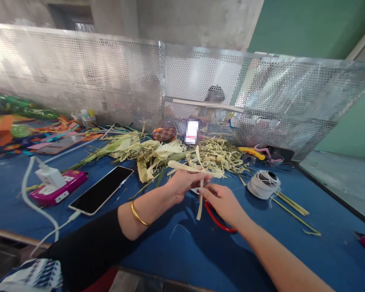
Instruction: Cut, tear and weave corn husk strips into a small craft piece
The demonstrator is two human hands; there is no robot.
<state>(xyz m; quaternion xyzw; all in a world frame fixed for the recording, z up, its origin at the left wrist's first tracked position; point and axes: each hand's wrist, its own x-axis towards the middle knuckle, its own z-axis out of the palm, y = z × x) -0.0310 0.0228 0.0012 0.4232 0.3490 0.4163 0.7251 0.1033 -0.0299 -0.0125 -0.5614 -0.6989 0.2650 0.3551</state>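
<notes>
My left hand pinches pale corn husk strips that cross one another above the blue table. Closed at the lower end of the upright strip, my right hand has thumb and fingertips on the husk. One strip end hangs down below the fingers. Under my right hand, a red curved handle lies on the table, partly hidden. Just beyond the hands are a heap of shredded husk and larger husk leaves.
A white string spool and thin stalks lie right. At left are a phone on a cable and a magenta power strip. Perforated metal screens border the back, with a person beyond. Yellow-handled pliers lie far right.
</notes>
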